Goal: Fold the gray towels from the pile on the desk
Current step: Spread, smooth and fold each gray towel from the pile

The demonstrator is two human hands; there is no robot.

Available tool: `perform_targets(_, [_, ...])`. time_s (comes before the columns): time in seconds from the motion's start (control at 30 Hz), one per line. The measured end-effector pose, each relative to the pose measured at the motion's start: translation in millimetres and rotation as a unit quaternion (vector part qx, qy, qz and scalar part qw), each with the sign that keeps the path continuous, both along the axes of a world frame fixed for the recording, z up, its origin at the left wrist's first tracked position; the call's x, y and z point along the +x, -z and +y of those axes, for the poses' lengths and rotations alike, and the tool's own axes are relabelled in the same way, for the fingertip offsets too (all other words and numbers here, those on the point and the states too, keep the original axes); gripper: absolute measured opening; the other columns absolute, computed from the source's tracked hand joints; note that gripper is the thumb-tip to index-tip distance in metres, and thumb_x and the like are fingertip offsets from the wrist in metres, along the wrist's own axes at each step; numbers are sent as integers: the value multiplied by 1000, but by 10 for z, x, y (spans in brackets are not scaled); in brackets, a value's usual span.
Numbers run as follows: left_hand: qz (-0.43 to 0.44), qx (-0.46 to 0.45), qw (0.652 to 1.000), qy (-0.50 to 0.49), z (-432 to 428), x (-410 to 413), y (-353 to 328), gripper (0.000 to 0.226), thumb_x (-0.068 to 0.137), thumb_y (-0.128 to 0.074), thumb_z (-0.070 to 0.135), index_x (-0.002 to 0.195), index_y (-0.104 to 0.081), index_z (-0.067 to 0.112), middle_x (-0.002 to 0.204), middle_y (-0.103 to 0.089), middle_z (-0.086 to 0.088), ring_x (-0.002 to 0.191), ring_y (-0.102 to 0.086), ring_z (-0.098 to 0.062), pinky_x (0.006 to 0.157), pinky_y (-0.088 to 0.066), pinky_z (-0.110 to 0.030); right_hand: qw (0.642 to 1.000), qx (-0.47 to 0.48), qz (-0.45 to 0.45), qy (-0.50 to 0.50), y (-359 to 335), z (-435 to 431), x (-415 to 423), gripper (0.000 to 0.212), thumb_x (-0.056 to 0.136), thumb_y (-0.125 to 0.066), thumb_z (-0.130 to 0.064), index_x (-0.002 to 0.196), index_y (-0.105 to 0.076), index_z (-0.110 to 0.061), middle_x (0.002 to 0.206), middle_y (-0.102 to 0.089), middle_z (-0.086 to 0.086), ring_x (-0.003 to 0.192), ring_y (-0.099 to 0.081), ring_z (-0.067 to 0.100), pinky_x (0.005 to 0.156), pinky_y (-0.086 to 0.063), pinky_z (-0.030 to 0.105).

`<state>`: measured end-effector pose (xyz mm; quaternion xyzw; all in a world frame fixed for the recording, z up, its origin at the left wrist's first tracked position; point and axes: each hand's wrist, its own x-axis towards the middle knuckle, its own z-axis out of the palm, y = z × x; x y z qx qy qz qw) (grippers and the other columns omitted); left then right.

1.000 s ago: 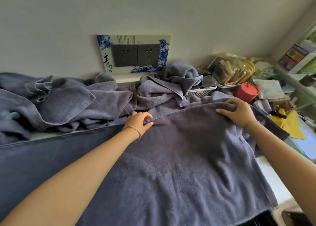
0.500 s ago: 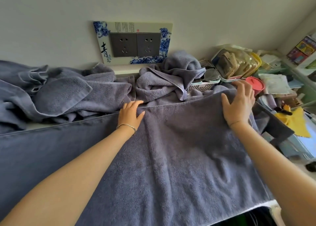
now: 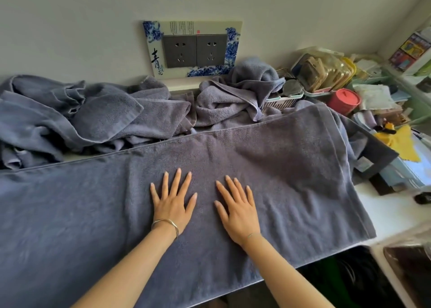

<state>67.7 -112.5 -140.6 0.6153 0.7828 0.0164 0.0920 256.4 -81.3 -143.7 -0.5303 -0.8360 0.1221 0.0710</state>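
Both hands, left hand [image 3: 173,207] and right hand [image 3: 236,208], lie flat with fingers spread, holding nothing, on the gray towel [image 3: 291,167] covering the worktop. Looks soft, floppy terry, so I'd pinch its corners, not mid-cloth.

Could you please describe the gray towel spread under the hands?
The spread gray towel is terry-like cloth with a stitched hem along its far edge. It lies flat across the desk, its near edge hanging over the front, faint ripples on its right part. The left hand and right hand rest flat, fingers spread, on its middle. The towel pile touches its far edge.
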Motion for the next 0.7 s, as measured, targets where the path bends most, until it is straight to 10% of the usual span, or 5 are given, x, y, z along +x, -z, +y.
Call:
perform_targets(0.17, [-12,-6,1000,-8,-26,-6,-2,64,89,-13,55,145,-28,28,152,-31,-2,139,-29,-36,105,-18,-67,992,-30,-29,117,-45,76,736,68,87,1,-66,149,-10,-39,158,-7,-9,147,1,14,118,8,33])
perform_targets(0.3, [-19,-22,1000,-6,2,22,-2,76,72,18,58,144,12,33,159,4,2,145,4,-30,112,3,-59,977,-69,-52,194,-153,66,1250,57,98,-16,-54,150,-6,-35,159,-2,-6,147,4,15,119,7,35])
perform_targets(0.43, [-54,-37,997,36,-77,288,-133,85,66,24,57,147,12,33,158,9,2,145,7,-28,113,4,-56,966,-16,34,258,-358,-21,1489,52,99,-35,-39,148,-26,-23,158,-17,1,146,-12,22,119,-9,40])
perform_targets(0.7, [-100,-47,989,97,13,1011,-373,54,100,-11,46,148,7,33,159,8,2,146,8,-25,115,6,-52,931,37,194,308,-813,328,1833,61,92,-57,-31,144,-32,-11,152,-28,8,138,-30,27,113,-27,41])
